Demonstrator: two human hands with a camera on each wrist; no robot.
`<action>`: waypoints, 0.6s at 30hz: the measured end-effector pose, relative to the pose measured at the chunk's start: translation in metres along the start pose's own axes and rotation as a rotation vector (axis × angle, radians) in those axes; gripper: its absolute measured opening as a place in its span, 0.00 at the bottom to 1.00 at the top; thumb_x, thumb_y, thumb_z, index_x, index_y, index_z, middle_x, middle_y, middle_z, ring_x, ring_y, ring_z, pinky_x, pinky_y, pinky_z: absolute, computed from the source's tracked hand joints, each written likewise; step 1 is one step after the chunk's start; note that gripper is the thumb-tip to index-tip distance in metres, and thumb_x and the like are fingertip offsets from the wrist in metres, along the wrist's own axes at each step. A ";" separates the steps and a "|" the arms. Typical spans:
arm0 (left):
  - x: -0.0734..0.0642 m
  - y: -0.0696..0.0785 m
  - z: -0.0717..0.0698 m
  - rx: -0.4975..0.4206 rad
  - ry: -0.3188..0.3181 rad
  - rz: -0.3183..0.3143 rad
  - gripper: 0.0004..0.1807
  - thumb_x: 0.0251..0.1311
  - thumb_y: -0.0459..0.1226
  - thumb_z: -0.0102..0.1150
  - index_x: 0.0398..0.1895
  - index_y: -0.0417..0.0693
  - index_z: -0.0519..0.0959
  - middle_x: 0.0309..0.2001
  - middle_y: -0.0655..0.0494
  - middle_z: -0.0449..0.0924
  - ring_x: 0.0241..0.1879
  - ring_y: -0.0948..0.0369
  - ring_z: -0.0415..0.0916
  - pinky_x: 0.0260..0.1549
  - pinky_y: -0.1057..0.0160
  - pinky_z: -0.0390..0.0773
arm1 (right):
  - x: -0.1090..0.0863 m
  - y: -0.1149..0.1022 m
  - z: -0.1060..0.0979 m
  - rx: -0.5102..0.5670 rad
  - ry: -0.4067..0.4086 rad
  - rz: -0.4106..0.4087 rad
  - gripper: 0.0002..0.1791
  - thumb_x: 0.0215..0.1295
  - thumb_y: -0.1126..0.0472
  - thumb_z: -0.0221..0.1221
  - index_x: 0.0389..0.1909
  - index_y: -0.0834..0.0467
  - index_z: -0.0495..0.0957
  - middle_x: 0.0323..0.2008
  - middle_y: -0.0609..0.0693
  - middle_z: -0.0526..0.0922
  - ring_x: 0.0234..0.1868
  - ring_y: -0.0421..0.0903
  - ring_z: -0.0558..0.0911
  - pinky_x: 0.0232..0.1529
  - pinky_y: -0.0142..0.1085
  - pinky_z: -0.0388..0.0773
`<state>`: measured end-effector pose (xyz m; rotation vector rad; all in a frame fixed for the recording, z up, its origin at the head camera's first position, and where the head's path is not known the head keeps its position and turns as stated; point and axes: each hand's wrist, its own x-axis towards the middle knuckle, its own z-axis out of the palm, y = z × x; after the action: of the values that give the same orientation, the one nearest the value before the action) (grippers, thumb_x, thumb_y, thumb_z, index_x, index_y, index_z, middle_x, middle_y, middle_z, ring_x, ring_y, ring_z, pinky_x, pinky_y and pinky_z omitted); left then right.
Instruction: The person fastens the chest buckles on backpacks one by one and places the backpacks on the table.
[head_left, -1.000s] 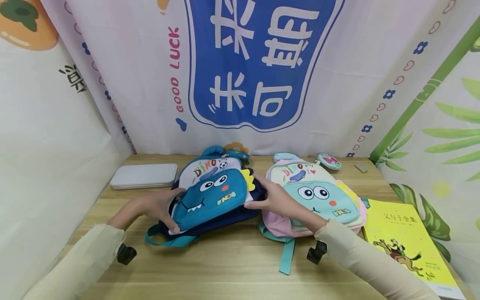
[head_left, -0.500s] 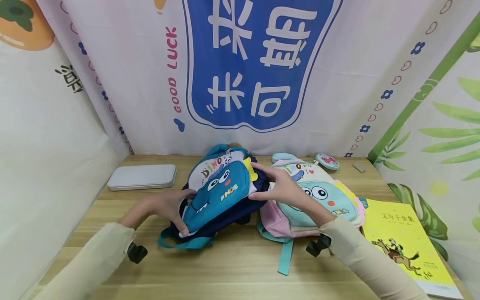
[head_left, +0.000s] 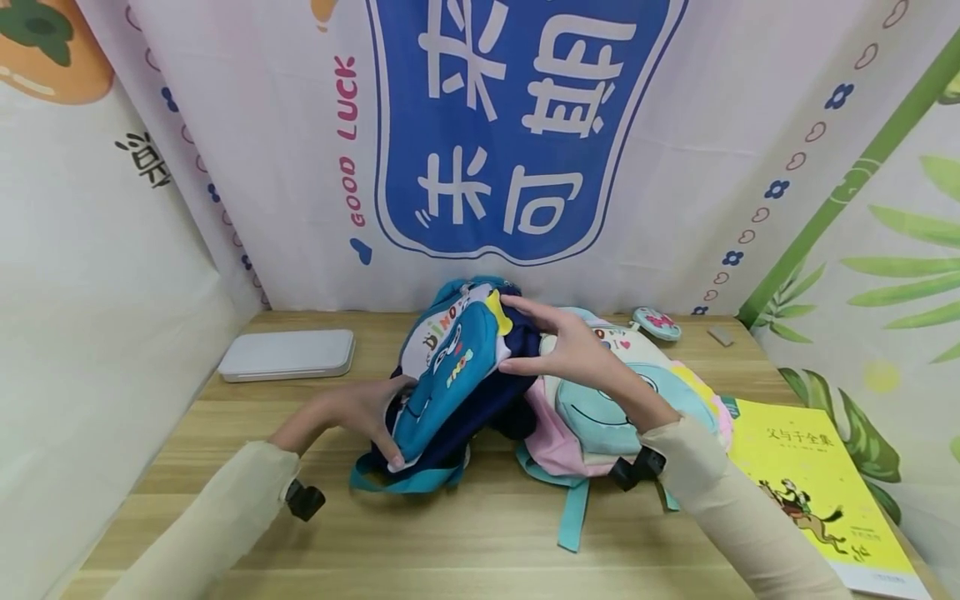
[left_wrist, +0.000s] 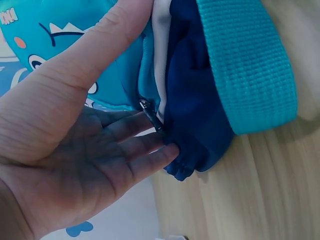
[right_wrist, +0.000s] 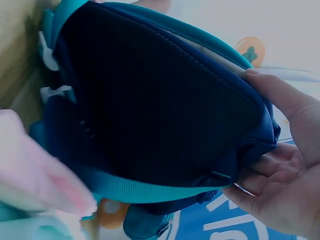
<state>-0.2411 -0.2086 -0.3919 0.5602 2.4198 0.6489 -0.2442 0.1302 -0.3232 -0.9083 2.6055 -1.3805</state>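
Observation:
A small child's backpack [head_left: 452, 375] in navy and teal, with a dinosaur face and yellow spikes, is tipped up on its side in the head view. My left hand [head_left: 367, 412] grips its lower left edge. In the left wrist view, the thumb lies over the front pocket and the fingers curl near a zipper pull [left_wrist: 151, 115]. My right hand [head_left: 573, 346] holds the upper right side by the spikes, thumb and fingers spread around it. The right wrist view faces the dark back panel [right_wrist: 155, 100], with teal straps [right_wrist: 145, 189] along its edges.
A pink and mint dinosaur backpack [head_left: 600, 425] lies to the right, partly behind my right forearm. A white flat case [head_left: 288, 354] sits at back left. At the right are a yellow book [head_left: 810, 483], a small round pouch [head_left: 657, 323] and a grey eraser-like block [head_left: 721, 336].
Both hands have turned the navy backpack up onto its side and shifted it right. It now overlaps the pink backpack's left edge in the head view.

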 end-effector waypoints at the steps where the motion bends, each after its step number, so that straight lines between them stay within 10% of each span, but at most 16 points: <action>1: 0.001 0.001 0.000 -0.007 -0.002 0.001 0.73 0.36 0.58 0.84 0.80 0.39 0.49 0.76 0.40 0.58 0.70 0.43 0.62 0.68 0.35 0.66 | 0.001 -0.002 -0.001 -0.001 -0.001 -0.007 0.46 0.57 0.50 0.75 0.76 0.44 0.65 0.75 0.49 0.68 0.73 0.52 0.72 0.71 0.53 0.69; 18: 0.006 -0.005 0.007 -0.109 0.052 0.101 0.73 0.37 0.53 0.86 0.80 0.36 0.46 0.78 0.38 0.56 0.74 0.42 0.60 0.69 0.37 0.65 | 0.029 -0.037 -0.001 -0.014 -0.012 -0.165 0.41 0.59 0.56 0.73 0.74 0.47 0.69 0.72 0.48 0.73 0.70 0.48 0.75 0.68 0.51 0.73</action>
<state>-0.2423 -0.2075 -0.4019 0.6298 2.3991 0.8426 -0.2510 0.1001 -0.2876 -1.1532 2.5857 -1.3886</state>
